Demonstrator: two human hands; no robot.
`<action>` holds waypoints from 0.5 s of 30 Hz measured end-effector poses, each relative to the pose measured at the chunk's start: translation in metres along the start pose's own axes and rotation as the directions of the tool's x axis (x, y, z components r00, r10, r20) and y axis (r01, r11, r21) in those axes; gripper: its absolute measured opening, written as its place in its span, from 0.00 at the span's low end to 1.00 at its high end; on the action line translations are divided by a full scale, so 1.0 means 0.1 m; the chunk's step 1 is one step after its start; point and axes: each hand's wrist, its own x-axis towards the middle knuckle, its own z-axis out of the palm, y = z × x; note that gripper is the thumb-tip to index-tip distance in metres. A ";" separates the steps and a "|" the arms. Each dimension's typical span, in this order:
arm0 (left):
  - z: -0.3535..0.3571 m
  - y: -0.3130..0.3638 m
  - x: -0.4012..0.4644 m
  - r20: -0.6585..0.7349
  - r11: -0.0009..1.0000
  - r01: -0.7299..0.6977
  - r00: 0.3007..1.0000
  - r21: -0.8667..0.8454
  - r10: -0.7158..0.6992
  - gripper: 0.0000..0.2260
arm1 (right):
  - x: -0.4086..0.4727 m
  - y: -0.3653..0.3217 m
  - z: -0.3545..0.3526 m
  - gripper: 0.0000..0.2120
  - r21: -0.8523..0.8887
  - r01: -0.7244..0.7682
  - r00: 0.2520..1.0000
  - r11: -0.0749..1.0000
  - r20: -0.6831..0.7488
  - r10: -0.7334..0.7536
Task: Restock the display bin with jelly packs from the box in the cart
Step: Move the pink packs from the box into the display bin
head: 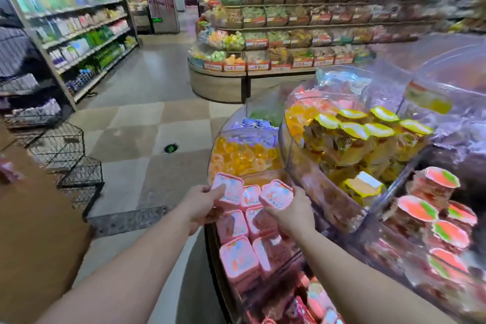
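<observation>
My left hand grips a pink square jelly pack at the far left corner of the display bin. Just to the right, my right hand holds a second pink jelly pack over the same bin. Below both hands, several more pink packs lie in rows inside the bin. The brown cardboard box fills the left edge of the view, with the wire cart beyond it.
Clear curved bins hold orange jelly cups and yellow-topped packs behind the pink ones. Round peach-lidded cups stack at the right. A long snack display and shelves line the tiled aisle.
</observation>
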 end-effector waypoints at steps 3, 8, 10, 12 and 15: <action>0.10 0.15 0.48 0.109 0.999 0.021 0.994 0.029 -0.024 0.08 | 0.21 -0.02 0.14 0.42 0.004 -0.072 0.994 0.997 -0.084 0.073; 0.04 0.31 1.28 0.304 0.953 -0.072 0.952 0.295 -0.023 0.21 | 0.40 -0.02 0.46 0.45 0.032 -0.233 0.939 0.972 -0.253 0.233; 0.00 0.36 1.52 0.366 0.929 -0.106 0.930 0.354 -0.034 0.30 | 0.41 -0.06 0.53 0.44 0.039 -0.274 0.913 0.961 -0.304 0.272; -0.01 0.42 1.69 0.418 0.931 -0.075 0.904 0.356 -0.088 0.38 | 0.42 -0.15 0.55 0.42 0.079 -0.297 0.880 0.952 -0.364 0.304; -0.01 0.56 1.64 0.504 0.939 -0.058 0.854 0.339 -0.129 0.26 | 0.41 -0.26 0.63 0.39 0.092 -0.340 0.846 0.936 -0.404 0.347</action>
